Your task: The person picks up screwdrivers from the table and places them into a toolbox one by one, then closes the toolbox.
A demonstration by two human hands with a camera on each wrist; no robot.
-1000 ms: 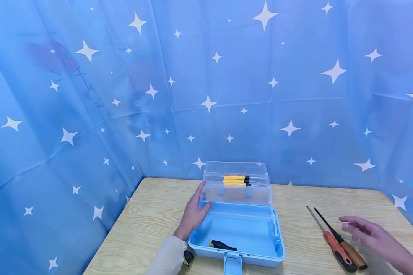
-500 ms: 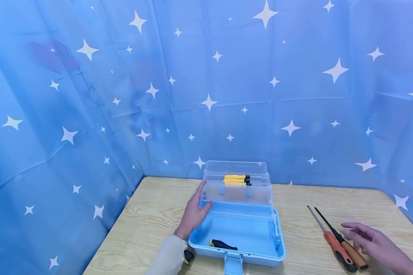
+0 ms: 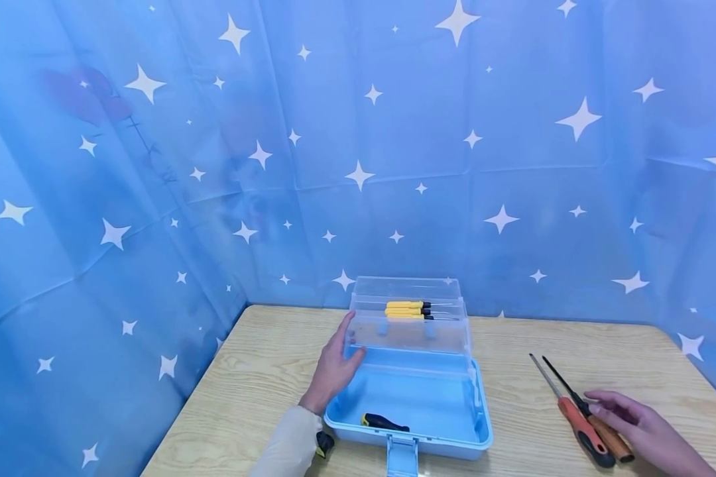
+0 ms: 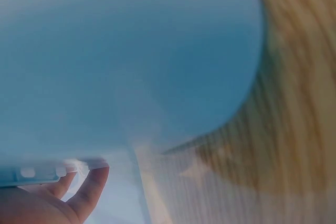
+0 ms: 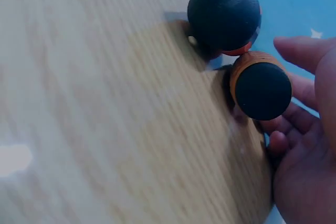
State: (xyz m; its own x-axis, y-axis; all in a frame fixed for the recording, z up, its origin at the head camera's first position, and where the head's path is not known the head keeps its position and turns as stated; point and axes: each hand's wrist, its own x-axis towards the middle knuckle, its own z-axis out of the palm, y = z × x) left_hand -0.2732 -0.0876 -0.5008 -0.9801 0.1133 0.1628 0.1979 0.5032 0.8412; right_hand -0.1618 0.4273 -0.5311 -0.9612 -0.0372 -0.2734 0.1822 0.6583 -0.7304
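My left hand [image 3: 333, 371] touches the left edge of the clear raised trays [image 3: 414, 338] of a light blue toolbox [image 3: 447, 448], fingers fairly straight and thumb apart. In the left wrist view, bent fingertips [image 4: 94, 182] meet clear plastic. My right hand [image 3: 647, 427] is beside a wooden-handled screwdriver [image 3: 612, 438], its fingers loosely bent around the far side. In the right wrist view the thumb stands clear of that handle; whether the other fingers touch it I cannot tell. A red and black screwdriver [image 3: 579, 424] lies alongside on the table.
Several yellow-handled small screwdrivers [image 3: 404, 310] lie in the clear tray. Inside the box is a black and yellow handled tool [image 3: 384, 422]. A small black and yellow object [image 3: 324, 444] sits by the left sleeve. A starry blue curtain [image 3: 417, 132] hangs behind the wooden table [image 3: 233, 397].
My right hand has moved down and closer to the wooden-handled screwdriver. My left hand stays at the tray edge. Both screwdrivers remain in place.
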